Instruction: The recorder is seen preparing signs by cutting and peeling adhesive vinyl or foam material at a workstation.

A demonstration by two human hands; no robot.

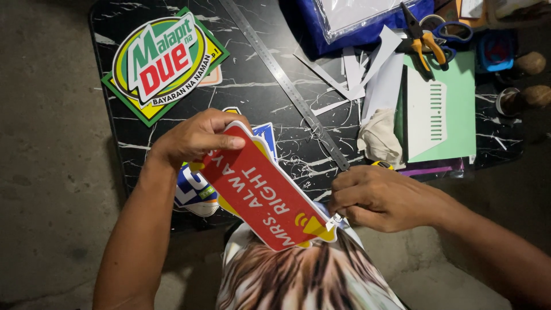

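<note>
Head view: left hand (192,138) clamps the top end of a red cut-out sign (258,192), held tilted above the black marble-patterned table (241,86). Right hand (376,198) pinches a small blade at its lower corner. Advise firm support, short shallow trimming strokes.

The left hand (192,138) grips the upper end of the sign cutout (261,192), which slants down toward the right hand (379,198) working at its lower tip, both held just in front of the table (247,86). Under the cutout lie more cutouts (195,189) at the table's near edge, and at the far left corner sits a round-and-diamond sign (163,60). A metal ruler (287,86) runs diagonally across the middle, with paper scraps (356,72) and a crumpled cloth (379,138) to its right, a cutting mat (442,109) beyond those, and scissors (430,37) at the far right.
</note>
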